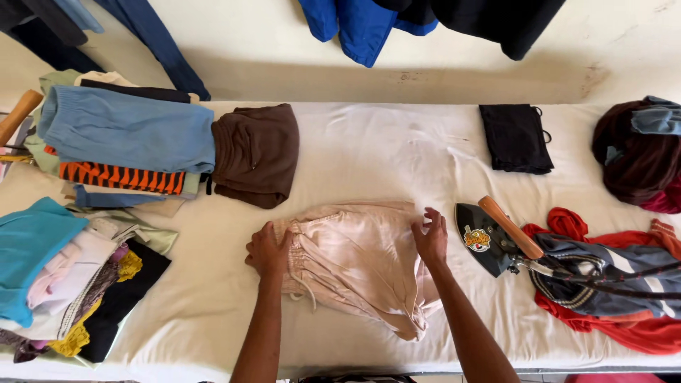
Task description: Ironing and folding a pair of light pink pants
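A pale pink pair of shorts [355,262] with a drawstring waistband lies folded in the middle of the white padded table [383,152]. My left hand [267,250] grips the waistband edge at the garment's left side. My right hand [430,237] rests with fingers spread on the garment's right edge. A black iron with a wooden handle [496,235] lies just right of my right hand, its cord trailing over clothes.
Folded brown shorts [255,152] lie behind the pink garment. Stacks of folded clothes [120,138] fill the left side. A black folded cloth [516,137] sits at the back right. Red and grey garments [610,284] pile at the right. Clothes hang above on the wall.
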